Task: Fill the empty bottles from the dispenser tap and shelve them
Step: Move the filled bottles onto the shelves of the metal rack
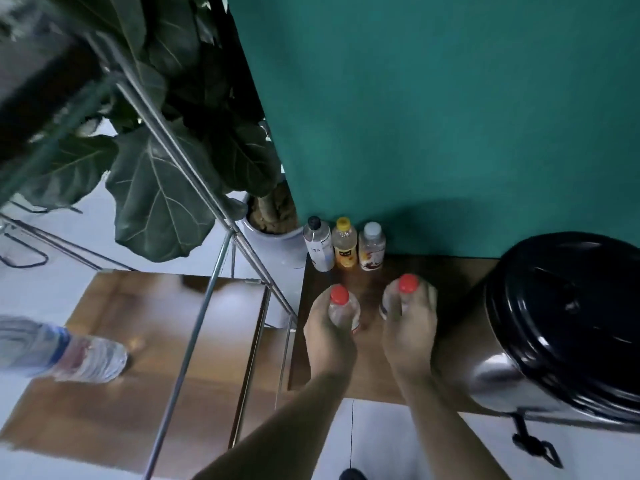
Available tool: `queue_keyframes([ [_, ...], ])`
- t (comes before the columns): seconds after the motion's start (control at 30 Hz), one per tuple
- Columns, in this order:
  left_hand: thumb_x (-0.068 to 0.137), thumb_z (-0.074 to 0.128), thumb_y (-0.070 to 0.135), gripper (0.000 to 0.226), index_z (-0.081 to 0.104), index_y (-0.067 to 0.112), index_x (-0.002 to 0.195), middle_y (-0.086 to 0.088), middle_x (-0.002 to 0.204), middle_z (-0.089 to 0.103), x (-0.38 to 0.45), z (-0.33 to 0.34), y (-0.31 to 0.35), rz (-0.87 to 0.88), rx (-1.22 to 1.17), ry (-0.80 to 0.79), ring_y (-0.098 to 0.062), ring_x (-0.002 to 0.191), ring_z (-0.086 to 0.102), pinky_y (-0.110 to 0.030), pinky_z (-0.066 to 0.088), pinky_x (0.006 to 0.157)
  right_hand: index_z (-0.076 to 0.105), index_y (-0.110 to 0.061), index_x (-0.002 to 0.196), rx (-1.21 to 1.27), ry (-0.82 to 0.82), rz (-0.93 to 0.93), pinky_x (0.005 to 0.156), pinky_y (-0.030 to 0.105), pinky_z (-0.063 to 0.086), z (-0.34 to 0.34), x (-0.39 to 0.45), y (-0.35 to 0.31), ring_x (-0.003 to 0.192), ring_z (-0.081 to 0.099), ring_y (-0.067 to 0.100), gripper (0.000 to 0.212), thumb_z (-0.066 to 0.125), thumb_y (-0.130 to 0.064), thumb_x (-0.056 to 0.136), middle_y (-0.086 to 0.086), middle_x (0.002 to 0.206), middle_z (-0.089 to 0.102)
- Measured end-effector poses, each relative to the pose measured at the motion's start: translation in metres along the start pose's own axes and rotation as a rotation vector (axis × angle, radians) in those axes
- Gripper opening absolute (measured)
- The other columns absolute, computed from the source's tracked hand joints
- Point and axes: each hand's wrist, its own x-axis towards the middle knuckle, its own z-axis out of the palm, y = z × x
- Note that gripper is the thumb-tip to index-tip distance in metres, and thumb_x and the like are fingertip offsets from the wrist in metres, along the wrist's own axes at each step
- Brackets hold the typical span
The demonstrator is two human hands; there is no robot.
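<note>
On a dark, glossy wooden tabletop (446,271) before a green cloth backdrop (433,116), two bare hands each hold a clear plastic bottle with a round red cap. The left hand (329,336) has its grip curled round the left bottle (341,310); the right hand (410,327) wraps the right bottle (401,292). Behind them stand three small bottles: black-capped (318,242), yellow-capped with yellow label (344,242), white-capped (371,245); their writing is unreadable. At right sits a rounded steel dispenser (495,375) with a shiny black lid (571,306). A ribbed clear bottle (76,355) lies on a lower wooden shelf (145,306).
</note>
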Motion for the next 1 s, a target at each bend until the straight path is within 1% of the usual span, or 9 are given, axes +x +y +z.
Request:
queue_keyframes([
  [0.07,0.109,0.071,0.03,0.011,0.072,0.036,0.118,0.012,0.108,0.078,-0.034,-0.018,0.005,0.003,-0.036,-0.037,-0.01,0.105,0.074,-0.034,0.062,0.094,0.064,-0.017,0.11,-0.041,-0.041,-0.063,0.086,0.03,0.052,-0.018,-0.031,-0.005,0.098,0.061,0.01,0.019,0.054,-0.034,0.113,-0.001,0.115,0.058],
  [0.2,0.111,0.07,0.034,0.005,0.072,0.038,0.113,0.008,0.106,0.078,-0.085,-0.059,0.015,0.063,-0.058,-0.122,-0.012,0.102,0.075,-0.033,0.06,0.089,0.062,-0.026,0.124,-0.077,-0.08,-0.027,0.086,0.029,0.055,-0.046,-0.099,-0.042,0.103,0.063,0.007,0.02,0.057,-0.039,0.111,-0.017,0.123,0.054],
  [0.33,0.1,0.076,0.057,0.018,0.066,0.055,0.116,0.016,0.119,0.076,-0.135,-0.109,0.025,0.136,-0.044,-0.239,-0.009,0.115,0.072,-0.037,0.06,0.104,0.061,-0.031,0.131,-0.103,-0.101,-0.034,0.092,0.036,0.059,-0.071,-0.164,-0.08,0.113,0.065,0.008,0.039,0.043,-0.06,0.112,-0.019,0.131,0.052],
  [0.4,0.11,0.071,0.037,0.008,0.067,0.043,0.109,0.013,0.108,0.074,-0.157,-0.137,0.027,0.24,0.036,-0.274,-0.01,0.105,0.071,-0.033,0.057,0.096,0.062,-0.031,0.135,-0.104,-0.12,-0.007,0.093,0.028,0.055,-0.082,-0.199,-0.104,0.117,0.065,0.006,0.043,0.041,-0.062,0.112,-0.019,0.134,0.052],
  [0.53,0.116,0.064,0.043,0.015,0.068,0.028,0.115,-0.002,0.107,0.072,-0.203,-0.195,0.026,0.271,-0.021,-0.384,-0.029,0.105,0.073,-0.057,0.06,0.098,0.061,-0.028,0.14,-0.12,-0.109,-0.01,0.097,0.027,0.048,-0.1,-0.264,-0.143,0.119,0.061,0.006,0.041,0.047,-0.056,0.113,-0.016,0.139,0.052],
  [0.77,0.116,0.063,0.035,0.017,0.068,0.02,0.109,-0.006,0.095,0.07,-0.261,-0.309,0.027,0.391,-0.079,-0.506,-0.02,0.08,0.067,-0.031,0.055,0.073,0.062,-0.024,0.129,-0.189,-0.07,-0.073,0.09,0.037,0.053,-0.1,-0.367,-0.197,0.108,0.064,0.013,0.036,0.052,-0.052,0.109,-0.011,0.122,0.059],
  [0.83,0.116,0.065,0.034,0.008,0.069,0.028,0.113,0.0,0.1,0.073,-0.26,-0.338,0.018,0.404,-0.071,-0.491,-0.017,0.092,0.072,-0.036,0.059,0.083,0.064,-0.025,0.126,-0.189,-0.086,-0.116,0.087,0.035,0.053,-0.089,-0.384,-0.212,0.105,0.065,0.011,0.032,0.055,-0.05,0.108,-0.013,0.116,0.062],
  [0.9,0.115,0.066,0.032,0.008,0.07,0.028,0.121,0.003,0.11,0.075,-0.255,-0.368,0.012,0.446,-0.041,-0.458,-0.023,0.107,0.072,-0.052,0.058,0.097,0.065,-0.027,0.125,-0.176,-0.12,-0.136,0.089,0.033,0.053,-0.072,-0.397,-0.23,0.106,0.065,0.009,0.03,0.058,-0.05,0.107,-0.015,0.115,0.064],
  [1.0,0.114,0.066,0.032,0.01,0.07,0.027,0.122,0.003,0.113,0.076,-0.244,-0.408,0.011,0.447,-0.021,-0.413,-0.025,0.11,0.072,-0.06,0.057,0.099,0.067,-0.026,0.126,-0.131,-0.159,-0.191,0.092,0.03,0.054,-0.043,-0.407,-0.252,0.109,0.066,0.007,0.029,0.062,-0.047,0.106,-0.014,0.116,0.067],
])
